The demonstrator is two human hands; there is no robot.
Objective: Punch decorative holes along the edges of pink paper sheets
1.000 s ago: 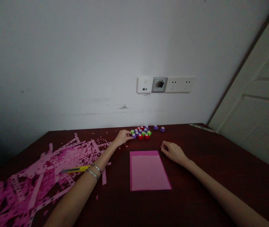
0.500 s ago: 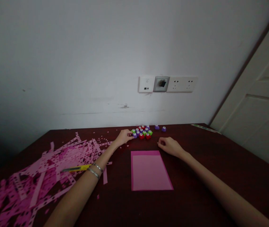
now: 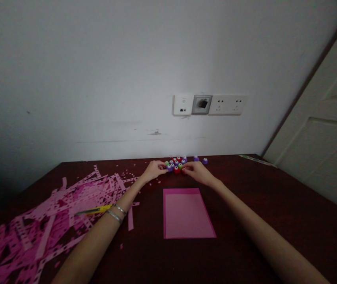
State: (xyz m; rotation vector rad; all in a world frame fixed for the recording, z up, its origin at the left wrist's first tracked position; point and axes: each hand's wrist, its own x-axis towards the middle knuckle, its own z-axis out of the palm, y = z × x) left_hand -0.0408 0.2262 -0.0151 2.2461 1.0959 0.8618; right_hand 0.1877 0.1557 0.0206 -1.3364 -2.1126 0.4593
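Observation:
Small craft punches (image 3: 176, 162), coloured purple, green and red with white tops, stand in a tight cluster at the back of the table. My left hand (image 3: 154, 171) is at the cluster's left end, its thumb and fingers closed on the outermost punches there, a purple punch (image 3: 169, 167) and a green one. At the right end, my right hand (image 3: 197, 172) has its fingers curled against the outer punches, covering part of a red one beside a green punch (image 3: 180, 166). Closer to me, stacked pink paper sheets (image 3: 188, 215) lie flat between my forearms.
Two purple punches (image 3: 200, 159) stand apart behind my right hand. Pink paper strips (image 3: 53, 217) with punched holes are heaped at the left, with a yellow utility knife (image 3: 94, 210) on them. A patterned strip (image 3: 257, 161) lies far right. Behind is a wall with sockets (image 3: 225, 105).
My right hand has moved left and away from me, from above the paper's corner to the right end of the punch cluster. My left hand stays at the left end.

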